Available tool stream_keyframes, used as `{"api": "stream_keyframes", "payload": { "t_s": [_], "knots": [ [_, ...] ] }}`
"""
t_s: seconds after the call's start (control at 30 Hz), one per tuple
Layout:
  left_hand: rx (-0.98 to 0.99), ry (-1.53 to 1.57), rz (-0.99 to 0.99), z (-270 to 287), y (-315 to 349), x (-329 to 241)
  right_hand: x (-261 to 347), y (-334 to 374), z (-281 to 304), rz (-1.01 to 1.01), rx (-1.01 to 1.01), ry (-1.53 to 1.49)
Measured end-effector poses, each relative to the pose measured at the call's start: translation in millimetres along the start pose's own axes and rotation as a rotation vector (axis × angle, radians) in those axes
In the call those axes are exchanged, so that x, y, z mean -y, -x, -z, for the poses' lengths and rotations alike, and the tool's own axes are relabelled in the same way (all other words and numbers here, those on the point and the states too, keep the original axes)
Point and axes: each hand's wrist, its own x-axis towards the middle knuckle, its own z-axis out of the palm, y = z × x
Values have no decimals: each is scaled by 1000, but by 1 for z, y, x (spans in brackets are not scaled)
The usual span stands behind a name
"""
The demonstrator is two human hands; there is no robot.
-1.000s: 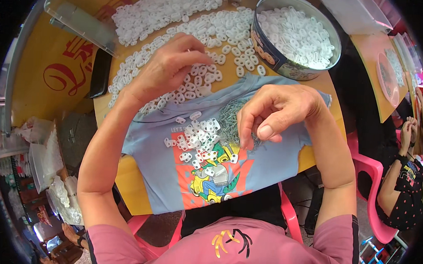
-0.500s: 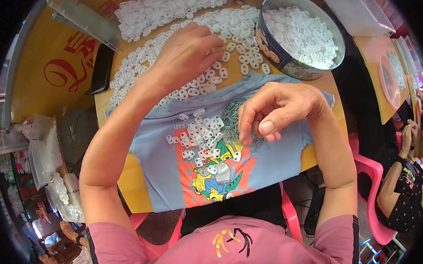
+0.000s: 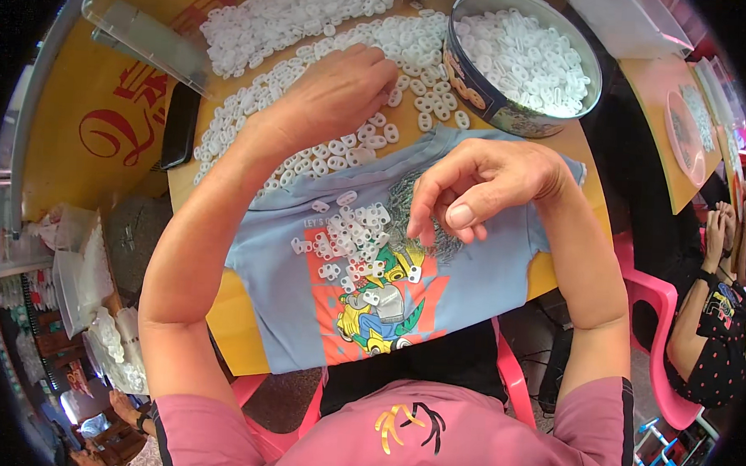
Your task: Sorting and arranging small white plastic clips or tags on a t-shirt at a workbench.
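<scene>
My left hand (image 3: 342,86) is over the spread of white oval plastic pieces with two holes (image 3: 318,156) on the table. Its fingers curl down closed, and their tips are hidden, so what they hold does not show. Above a heap of thin grey metal bits (image 3: 407,205) hangs my right hand (image 3: 491,188), fingers loosely bent and thumb apart from the index finger. Nothing shows in it. Left of that heap, a small pile of white clip-like pieces (image 3: 356,232) lies on a blue-grey printed T-shirt (image 3: 488,275) covering the table's near part.
A round tin (image 3: 499,113) full of white pieces stands at the back right. Behind my left hand, more white pieces (image 3: 286,21) are heaped. A dark phone-like object (image 3: 180,125) lies at the table's left edge. Another person's hands (image 3: 717,235) show far right, beside a pink chair (image 3: 656,329).
My left hand has shifted slightly right and down, its fingers curling further under. My right hand has moved a little left. The small pile on the T-shirt looks the same.
</scene>
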Motion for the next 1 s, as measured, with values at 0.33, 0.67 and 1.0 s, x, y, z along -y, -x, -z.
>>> {"api": "stream_keyframes", "payload": {
  "t_s": [0.33,0.67,1.0],
  "knots": [
    [80,176,-5,7,4,13,1,-1,0,17,-8,35],
    [149,175,-24,13,1,10,4,-2,-3,-36,-33,2],
    [176,374,43,19,1,14,2,0,-1,15,-23,-2]
  ]
}}
